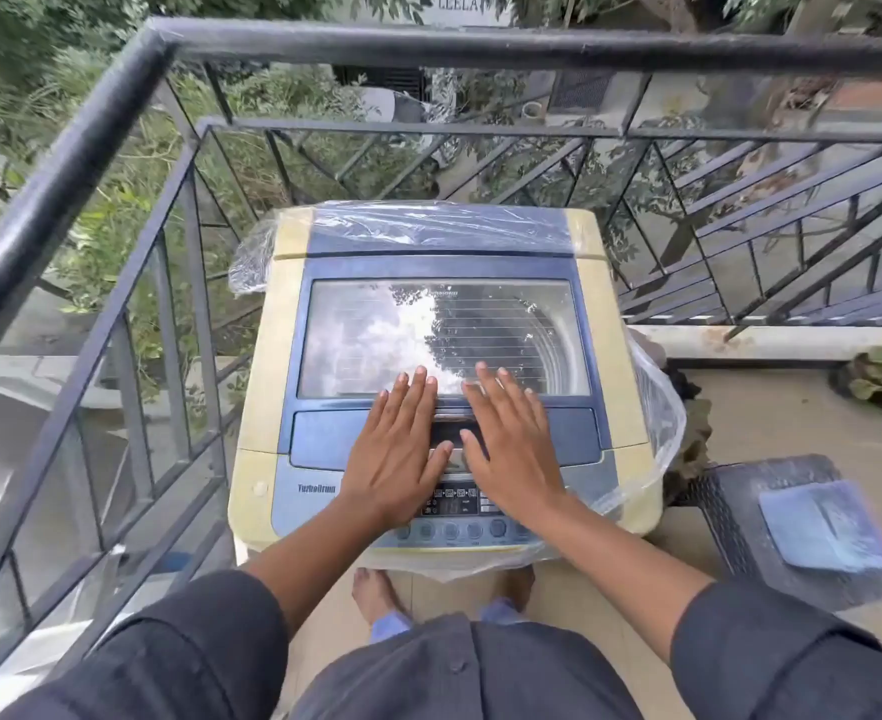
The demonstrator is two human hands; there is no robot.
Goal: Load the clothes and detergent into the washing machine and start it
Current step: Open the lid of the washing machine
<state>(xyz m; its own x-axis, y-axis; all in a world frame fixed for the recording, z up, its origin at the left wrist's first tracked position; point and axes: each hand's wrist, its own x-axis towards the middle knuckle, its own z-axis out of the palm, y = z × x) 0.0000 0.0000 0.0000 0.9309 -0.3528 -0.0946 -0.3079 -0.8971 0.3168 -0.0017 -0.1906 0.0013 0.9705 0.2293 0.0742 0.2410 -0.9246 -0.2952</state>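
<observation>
**A:** Status?

**B:** Nearest the camera: my dark shirt front (459,672) and both sleeves. Past that, the washing machine (267,407), a top-loader just beside the balcony railing (91,163), with a plastic cover (657,423) bunched around its sides.

**A:** Lid?

**B:** The lid (324,444) is down. The glass window reflects sky, and the drum is partly visible through it. I can't tell if anything's inside.

**A:** Hands?

**B:** Both are flat with fingers spread, holding nothing. My left hand (395,454) and right hand (511,449) rest side by side over the lid's front edge, above the control panel (452,504).

**A:** Clothes, detergent?

**B:** I can't identify any. There's a blue folded thing (826,527) on a dark stool, on my right. It could be cloth; I can't confirm.

**A:** Step?

**B:** Looks like the very start: opening the lid. For the next move I need fingertips under the front lip to lift and fold it back, then fetch the load.
</observation>
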